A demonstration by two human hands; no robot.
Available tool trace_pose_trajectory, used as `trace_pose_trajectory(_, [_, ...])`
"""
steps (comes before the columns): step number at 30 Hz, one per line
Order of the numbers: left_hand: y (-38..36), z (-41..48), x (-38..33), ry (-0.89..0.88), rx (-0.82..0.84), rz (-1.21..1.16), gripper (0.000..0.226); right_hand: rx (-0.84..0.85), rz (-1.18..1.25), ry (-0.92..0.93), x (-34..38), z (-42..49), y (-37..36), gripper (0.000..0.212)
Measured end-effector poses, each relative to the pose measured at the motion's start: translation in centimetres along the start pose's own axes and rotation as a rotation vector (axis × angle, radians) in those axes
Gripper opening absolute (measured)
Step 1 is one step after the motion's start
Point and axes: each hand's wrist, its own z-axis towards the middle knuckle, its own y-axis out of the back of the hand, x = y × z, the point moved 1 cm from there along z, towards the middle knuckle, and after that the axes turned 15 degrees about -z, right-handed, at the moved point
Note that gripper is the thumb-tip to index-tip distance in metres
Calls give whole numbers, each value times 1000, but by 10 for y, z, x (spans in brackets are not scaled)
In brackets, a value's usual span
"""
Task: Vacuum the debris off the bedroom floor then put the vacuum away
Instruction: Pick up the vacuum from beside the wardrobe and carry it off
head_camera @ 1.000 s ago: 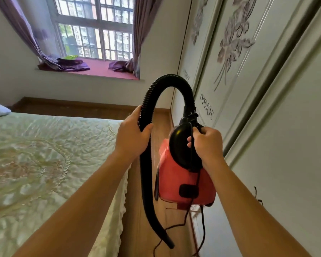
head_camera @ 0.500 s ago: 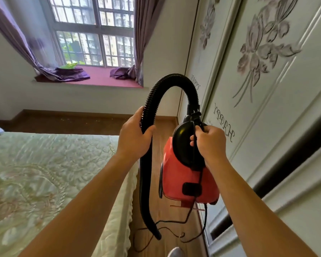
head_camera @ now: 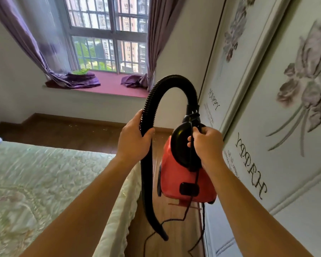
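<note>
Currently, item one: red canister vacuum (head_camera: pixel 185 175), carried in the air between the bed (head_camera: pixel 50 184) and the wardrobe doors (head_camera: pixel 278 138), well clear of the wooden floor (head_camera: pixel 172 223). Your right hand (head_camera: pixel 208 147) is closed around its black carry handle (head_camera: pixel 183 145), fingers wrapped and pressed tight.

Item two: black corrugated hose (head_camera: pixel 171 84), arching up from the top of the vacuum and down the left side; its nozzle end (head_camera: pixel 163 235) hangs just above the floor. Your left hand (head_camera: pixel 132 140) is wrapped around the hose, thumb on one side and fingers on the other.

Item three: power cord (head_camera: pixel 188 210), trailing down from the body in loose loops onto the floor. Where its plug is, you cannot tell.

Item four: debris (head_camera: pixel 85 126), pale specks scattered on the floor below the window seat (head_camera: pixel 111 86), well ahead of you.

Handling notes, as judgement: you appear to be carrying the machine toward the specks. Keep the body level, keep the hose off the bedspread, and mind the cord near your feet, since it could snag or trip you. Set the canister down short of the debris, then lead with the nozzle.

Containers: the vacuum's own dust chamber is opaque; contents cannot be told. The window seat holds bunched purple curtain ends (head_camera: pixel 82 80) and something green (head_camera: pixel 81 71).
</note>
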Motion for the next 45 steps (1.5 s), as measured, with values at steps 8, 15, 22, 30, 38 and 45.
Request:
trace_pose_trajectory(8, [-23, 112, 79, 38, -6, -26, 59, 2, -72, 37, 13, 121, -57, 19])
trace_pose_trajectory(15, [-36, 215, 134, 51, 21, -93, 57, -53, -112, 8, 31, 216, -110, 19])
trace_pose_trajectory(22, [-52, 298, 169, 63, 25, -77, 61, -79, -133, 32, 52, 301, -150, 20])
trace_pose_trajectory(30, [-91, 384, 219, 100, -17, -24, 62, 2, -64, 38, 49, 416, -189, 19])
trace_pose_trajectory(38, [-139, 486, 269, 118, -163, 87, 62, 150, -1, 42, 55, 560, -230, 19])
trace_pose_trajectory(45, [-146, 556, 310, 131, -259, 155, 63, 202, -76, 143, 78, 655, -274, 21])
